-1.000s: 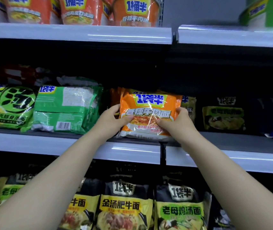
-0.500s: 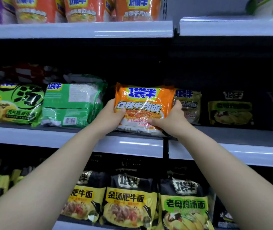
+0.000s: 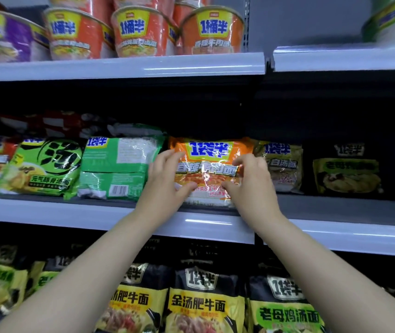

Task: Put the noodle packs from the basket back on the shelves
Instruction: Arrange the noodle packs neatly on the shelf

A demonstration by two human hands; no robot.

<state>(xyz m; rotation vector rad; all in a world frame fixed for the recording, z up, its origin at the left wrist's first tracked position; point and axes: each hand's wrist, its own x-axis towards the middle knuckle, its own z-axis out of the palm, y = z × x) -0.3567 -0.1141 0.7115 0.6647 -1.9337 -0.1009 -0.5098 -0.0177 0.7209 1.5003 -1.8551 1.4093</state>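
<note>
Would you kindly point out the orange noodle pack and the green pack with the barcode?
orange noodle pack (image 3: pixel 207 168): head view, centre lettering.
green pack with the barcode (image 3: pixel 116 164): head view, plain green centre.

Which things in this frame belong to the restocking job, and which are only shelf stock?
Job: orange noodle pack; left hand and right hand, both on that pack; middle shelf under it.

Lying about: green pack beside it; cup noodles above; black packs below.
</note>
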